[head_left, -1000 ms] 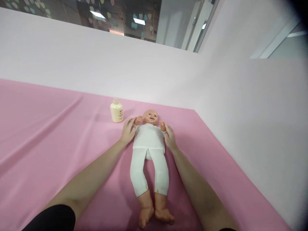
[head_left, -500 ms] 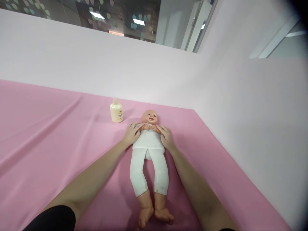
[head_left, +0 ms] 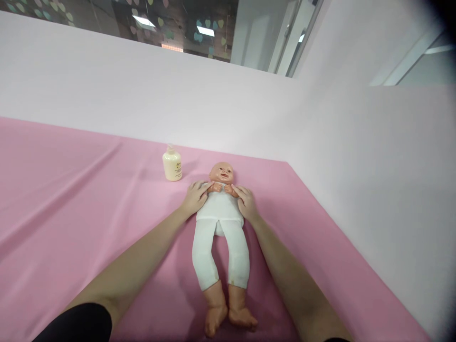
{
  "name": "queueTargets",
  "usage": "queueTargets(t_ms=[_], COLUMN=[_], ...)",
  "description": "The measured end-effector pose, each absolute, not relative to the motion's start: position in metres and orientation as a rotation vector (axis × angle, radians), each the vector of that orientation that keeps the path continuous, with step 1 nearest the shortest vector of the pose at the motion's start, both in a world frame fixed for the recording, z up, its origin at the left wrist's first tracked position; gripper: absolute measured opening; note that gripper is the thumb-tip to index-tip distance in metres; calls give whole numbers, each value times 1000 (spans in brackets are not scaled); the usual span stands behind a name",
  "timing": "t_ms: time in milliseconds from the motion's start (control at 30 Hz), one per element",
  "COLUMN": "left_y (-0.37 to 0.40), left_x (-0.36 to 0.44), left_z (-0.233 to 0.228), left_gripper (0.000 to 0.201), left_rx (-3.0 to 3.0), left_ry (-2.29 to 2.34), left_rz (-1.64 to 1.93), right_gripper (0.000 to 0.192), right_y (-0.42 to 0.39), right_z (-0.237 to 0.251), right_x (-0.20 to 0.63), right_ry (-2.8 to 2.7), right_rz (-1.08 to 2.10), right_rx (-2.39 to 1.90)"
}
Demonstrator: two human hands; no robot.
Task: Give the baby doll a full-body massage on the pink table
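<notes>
A baby doll (head_left: 220, 204) in a white top and white trousers lies on its back, head away from me and bare feet towards me. My left hand (head_left: 195, 197) is closed round the doll's arm on the left side, fingertips close to its small fist. On the opposite side my right hand (head_left: 246, 202) grips the other arm in the same way. Both doll fists rest on the upper chest, below the chin. My fingers partly cover the doll's arms and sleeves.
Under the doll spreads a pink sheet (head_left: 89, 199), wrinkled on the left. A pale yellow pump bottle (head_left: 173, 166) stands upright left of the doll's head. White walls (head_left: 142, 95) rise behind and to the right, with a window (head_left: 178, 28) above the back one.
</notes>
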State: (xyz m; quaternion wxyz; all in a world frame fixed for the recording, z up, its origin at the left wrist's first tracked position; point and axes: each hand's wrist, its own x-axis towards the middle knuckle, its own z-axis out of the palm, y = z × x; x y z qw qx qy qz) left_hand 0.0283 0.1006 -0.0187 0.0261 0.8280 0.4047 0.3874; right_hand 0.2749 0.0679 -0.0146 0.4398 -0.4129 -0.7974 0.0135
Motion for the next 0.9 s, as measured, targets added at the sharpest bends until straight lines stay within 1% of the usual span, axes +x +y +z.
queueTargets(t_ms=[300,467,600,733,800,900], left_y=[100,100,101,113,121,132], left_x=[29,28,23,15,10,4], left_z=[-19,-17,-14,-20,-26,-36], left_gripper=[48,47,44,44,45,39], left_rx=[2552,2434,2154,1780,1569,1299], left_ry=[1267,1291,1300,1207,1196,1233], left_rz=[1218,1358,1566,1757,1818,1861], right_gripper=[64,64,59,59,58,56], right_y=[66,67,68,69,71,76], right_z=[-14,-18,-19,-14,-12,-16], right_x=[274,278,281,285,288,297], right_ry=[-1976,-1864,-1613,-1331,-1216,-1066], right_rz=[37,75,212,372,403,435], right_rx=[-1071,-1080,-1080,-995,-972,-1003])
